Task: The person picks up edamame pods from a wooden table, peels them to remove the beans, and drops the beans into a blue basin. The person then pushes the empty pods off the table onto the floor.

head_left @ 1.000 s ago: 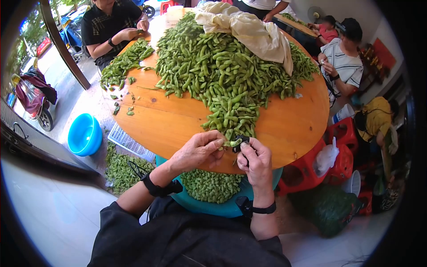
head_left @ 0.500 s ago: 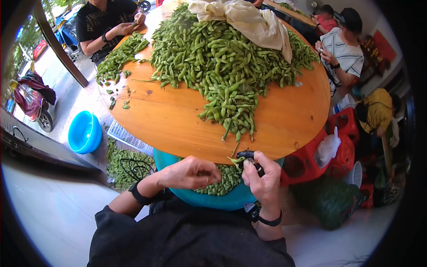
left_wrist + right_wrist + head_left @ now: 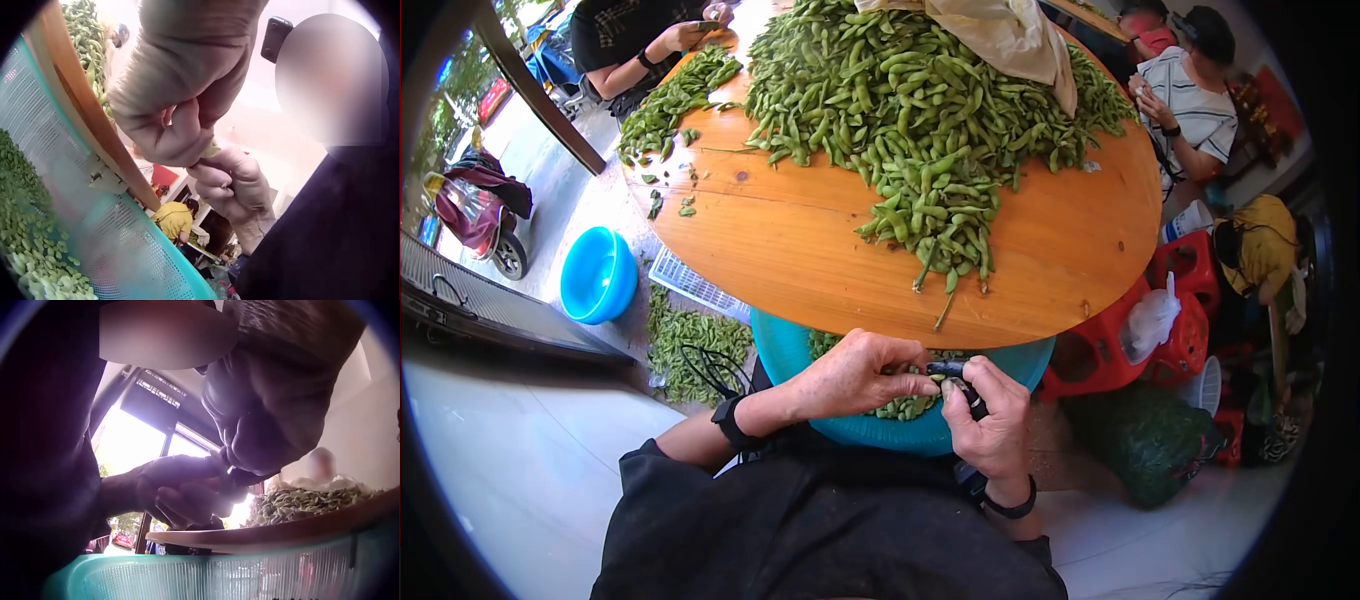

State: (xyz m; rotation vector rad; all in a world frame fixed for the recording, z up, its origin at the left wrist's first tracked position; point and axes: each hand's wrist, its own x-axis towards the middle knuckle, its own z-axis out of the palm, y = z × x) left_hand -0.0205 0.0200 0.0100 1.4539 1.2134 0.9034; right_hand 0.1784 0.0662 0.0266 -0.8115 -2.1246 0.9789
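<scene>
In the head view, both hands meet just off the table's near edge, above a teal basket (image 3: 780,345) of shelled green beans (image 3: 25,212). My left hand (image 3: 855,375) pinches a green soybean pod (image 3: 938,379) between thumb and fingers; its pale green end (image 3: 212,150) pokes out in the left wrist view. My right hand (image 3: 992,415) grips a small black object (image 3: 947,369) with two dark arms, right at the pod; I cannot tell its kind. The fingers of both hands nearly hide the pod. In the right wrist view, the left hand (image 3: 184,490) comes up against the right.
A large heap of pods (image 3: 920,110), partly under a cream cloth (image 3: 1010,40), covers much of the wooden table (image 3: 790,235). A blue basin (image 3: 598,275) and loose pods (image 3: 690,340) lie on the left floor; red stools (image 3: 1100,345) stand right. Other people sit around.
Both hands first drew back from the table edge and parted, the right keeping the black object and a pod. Now the left has come back to the right and pinches at the pod.
</scene>
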